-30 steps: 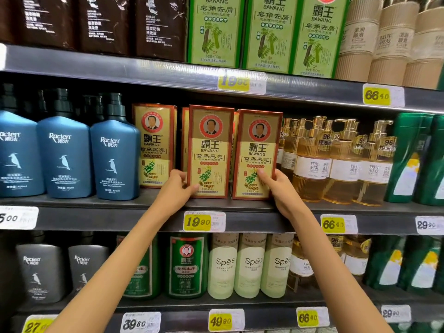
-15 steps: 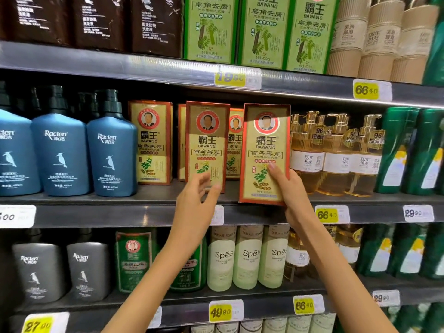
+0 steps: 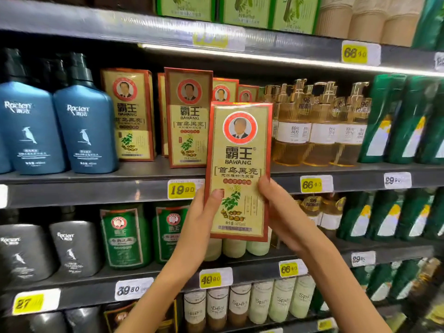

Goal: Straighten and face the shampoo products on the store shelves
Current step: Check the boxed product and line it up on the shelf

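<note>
Top shelf [image 3: 96,25] is mostly cut off for us, labels up there unreadable. The Bawang box [image 3: 239,169] is off the shelf, upright and facing us, pinched between our left hand [image 3: 201,217] and right hand [image 3: 283,212] at its lower edges. Behind the hands we count four more red-and-gold boxes [image 3: 188,116], two half hidden. Left of the left hand, two blue Raclen bottles [image 3: 84,126] in full, a third cropped.
</note>
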A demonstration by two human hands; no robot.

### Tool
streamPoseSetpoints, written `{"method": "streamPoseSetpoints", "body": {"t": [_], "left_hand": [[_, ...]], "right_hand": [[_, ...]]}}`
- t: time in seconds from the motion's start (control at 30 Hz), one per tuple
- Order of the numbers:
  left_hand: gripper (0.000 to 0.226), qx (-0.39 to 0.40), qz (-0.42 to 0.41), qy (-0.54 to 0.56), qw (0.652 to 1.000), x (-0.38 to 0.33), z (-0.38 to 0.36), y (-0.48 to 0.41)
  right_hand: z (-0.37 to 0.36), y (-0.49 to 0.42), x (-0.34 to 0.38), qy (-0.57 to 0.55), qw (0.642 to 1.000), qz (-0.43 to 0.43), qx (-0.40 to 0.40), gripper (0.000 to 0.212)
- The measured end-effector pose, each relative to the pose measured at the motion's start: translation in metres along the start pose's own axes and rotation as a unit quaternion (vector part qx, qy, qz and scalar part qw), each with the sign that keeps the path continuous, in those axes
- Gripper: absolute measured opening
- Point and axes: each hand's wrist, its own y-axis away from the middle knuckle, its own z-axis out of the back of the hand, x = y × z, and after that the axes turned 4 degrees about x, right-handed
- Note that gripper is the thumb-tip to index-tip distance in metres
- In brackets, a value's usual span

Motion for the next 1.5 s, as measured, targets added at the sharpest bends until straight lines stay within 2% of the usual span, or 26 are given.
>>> {"method": "streamPoseSetpoints", "body": {"t": [0.1,0.23,0.33,0.4,0.47,0.57,0.63,0.67,0.73,0.8,0.87,0.93,1.0,1.07,1.17,1.27,1.33,1.43,1.5], "left_hand": [[0.042,0.018,-0.002,-0.014,1.000,0.004,0.004,0.006],[0.044,0.016,0.015,-0.053,0.998,0.001,0.006,0.009],[0.047,-0.060,-0.036,-0.181,0.981,-0.004,0.005,0.017],[0.048,-0.053,-0.060,-0.245,0.966,-0.007,-0.003,0.024],[0.077,-0.020,-0.057,-0.296,0.953,-0.008,-0.014,0.029],[0.112,-0.026,-0.040,-0.314,0.948,-0.010,-0.020,0.025],[0.112,-0.011,-0.039,-0.273,0.961,-0.012,-0.013,0.020],[0.107,0.011,-0.031,-0.219,0.975,-0.014,-0.006,0.018],[0.090,0.075,-0.008,-0.024,0.997,-0.018,0.007,0.017],[0.067,0.118,0.040,0.176,0.977,-0.016,0.015,0.017],[0.061,0.139,0.063,0.256,0.955,-0.010,0.019,0.017],[0.060,0.163,0.065,0.251,0.952,-0.006,0.021,0.017],[0.058,0.183,0.071,0.228,0.954,-0.005,0.024,0.017],[0.059,0.174,0.074,0.173,0.967,-0.006,0.029,0.015],[0.074,0.115,0.032,0.025,0.993,-0.010,0.040,0.015],[0.065,0.016,-0.018,-0.098,0.995,-0.011,0.039,0.024],[0.079,-0.027,-0.031,-0.221,0.974,-0.017,0.022,0.033],[0.115,-0.078,-0.015,-0.441,0.894,-0.011,-0.015,0.036],[0.119,-0.138,-0.027,-0.489,0.861,-0.007,-0.029,0.032]], "right_hand": [[0.001,0.000,0.002,-0.054,0.998,0.006,0.035,0.055],[0.000,-0.002,-0.005,-0.071,0.997,0.024,-0.002,0.049],[-0.004,0.000,-0.009,-0.043,0.995,0.062,-0.064,0.047],[-0.006,0.002,-0.009,-0.012,0.992,0.091,-0.090,0.050],[-0.009,0.004,-0.006,-0.019,0.992,0.101,-0.069,0.051],[-0.012,0.009,-0.002,-0.088,0.991,0.101,0.014,0.055],[-0.009,0.013,-0.002,-0.071,0.991,0.107,0.030,0.060],[-0.008,0.014,-0.003,-0.049,0.992,0.113,0.020,0.057],[-0.004,0.009,-0.004,0.029,0.990,0.128,-0.045,0.045],[0.001,0.000,-0.003,0.070,0.986,0.110,-0.103,0.045],[0.002,-0.009,-0.001,0.016,0.997,0.053,-0.059,0.043],[0.000,-0.013,0.002,-0.089,0.996,0.002,0.005,0.028],[0.001,-0.016,0.002,-0.157,0.987,-0.013,0.032,0.028],[0.003,-0.017,0.003,-0.173,0.984,0.001,0.036,0.035],[0.004,-0.017,0.010,-0.109,0.993,0.048,-0.005,0.038],[-0.003,-0.015,0.017,-0.020,0.992,0.101,-0.074,0.046],[-0.014,-0.016,0.017,0.015,0.984,0.131,-0.116,0.050],[-0.029,-0.016,0.011,0.032,0.980,0.140,-0.141,0.048],[-0.034,-0.016,0.006,0.005,0.982,0.147,-0.116,0.055]]}}
